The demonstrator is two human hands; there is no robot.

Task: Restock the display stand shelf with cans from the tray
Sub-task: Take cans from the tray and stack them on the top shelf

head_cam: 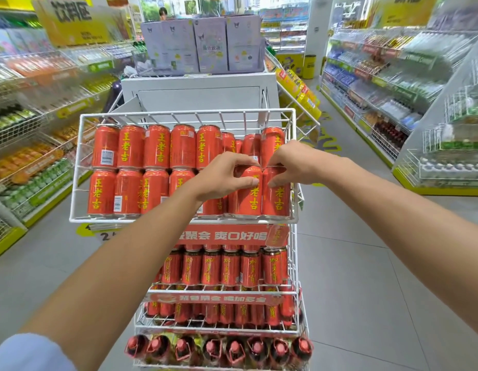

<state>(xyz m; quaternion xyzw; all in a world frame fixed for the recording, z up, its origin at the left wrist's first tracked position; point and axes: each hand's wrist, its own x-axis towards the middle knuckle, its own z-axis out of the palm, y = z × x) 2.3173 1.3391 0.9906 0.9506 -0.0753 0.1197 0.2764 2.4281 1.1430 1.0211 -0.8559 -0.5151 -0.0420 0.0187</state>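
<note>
A light blue sleeve [26, 352] edges the left forearm at the bottom corner. Both arms reach to the top wire shelf [179, 113] of the display stand. There the left hand [227, 175] curls its fingers and thumb round the top of a red can [248, 195] in the front row. The right hand [288, 163] pinches the rim of the neighbouring can [276, 195] at the shelf's right end. Stacked red cans [130, 148] fill the shelf, lettered 王老吉 in yellow. A red banner [224, 235] below reads 爽口好喝. A yellow sign [71, 20] reads 饮料区.
</note>
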